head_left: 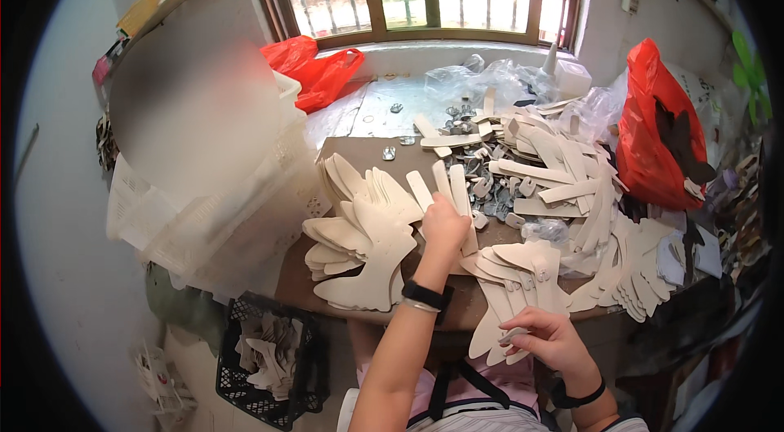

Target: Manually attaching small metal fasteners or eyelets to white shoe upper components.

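Note:
My left hand (447,224) is closed over the lower ends of several beige strips (442,176) near the middle of the table, its fingertips partly hidden. My right hand (549,340) is at the table's front edge, thumb and fingers pinched around something small and pale. Just above it, a fanned stack of beige cut pieces (514,277) overhangs the edge; small metal fittings show on the top piece. To the left of my left hand lies a larger pile of curved beige pieces (367,228).
Loose metal buckles (490,187) and a heap of beige strips (563,162) cover the table's right half. A red plastic bag (657,130) stands at the right, another red bag (314,69) below the window. White plastic baskets (196,228) stand left; a black crate (269,362) sits below.

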Motion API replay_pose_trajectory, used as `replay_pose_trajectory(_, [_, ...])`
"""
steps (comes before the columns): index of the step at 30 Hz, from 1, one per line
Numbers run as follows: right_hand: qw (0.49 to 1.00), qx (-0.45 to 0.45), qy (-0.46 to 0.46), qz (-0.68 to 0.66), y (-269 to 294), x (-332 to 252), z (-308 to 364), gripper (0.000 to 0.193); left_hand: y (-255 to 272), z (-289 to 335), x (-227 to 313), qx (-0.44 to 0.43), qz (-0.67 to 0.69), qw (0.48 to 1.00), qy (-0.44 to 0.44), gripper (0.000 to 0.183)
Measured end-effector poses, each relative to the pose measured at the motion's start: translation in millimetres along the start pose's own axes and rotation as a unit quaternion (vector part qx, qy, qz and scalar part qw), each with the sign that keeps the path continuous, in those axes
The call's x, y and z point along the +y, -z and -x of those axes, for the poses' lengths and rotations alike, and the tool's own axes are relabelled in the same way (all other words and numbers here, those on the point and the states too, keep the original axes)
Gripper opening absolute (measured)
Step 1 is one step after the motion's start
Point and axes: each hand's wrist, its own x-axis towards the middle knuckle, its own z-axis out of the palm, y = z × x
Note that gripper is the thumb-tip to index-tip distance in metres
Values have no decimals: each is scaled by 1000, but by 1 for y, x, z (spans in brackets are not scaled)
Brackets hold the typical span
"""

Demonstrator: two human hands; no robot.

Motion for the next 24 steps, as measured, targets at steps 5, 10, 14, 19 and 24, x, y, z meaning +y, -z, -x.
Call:
replay_pose_trajectory(5, [998,59,22,-12,19,3,17,27,38,67,-2,38,-4,990,-136,35])
replay_pose_trajectory(10, [986,93,-11,-140,21,27,12,32,60,161,-19,-14,4,986,-164,22])
replay_pose_trajectory(14, [965,116,-65,-224,2,29,-10,25,50,227,-40,-93,408,906,61,17])
replay_pose_trajectory(19, [960,8,-92,-266,-2,42,-16,25,56,264,-61,-211,296,925,-115,26])
replay_pose_trajectory(24, [977,-62,-108,-175,-22,33,-9,22,67,245,-55,-127,479,868,21,25])
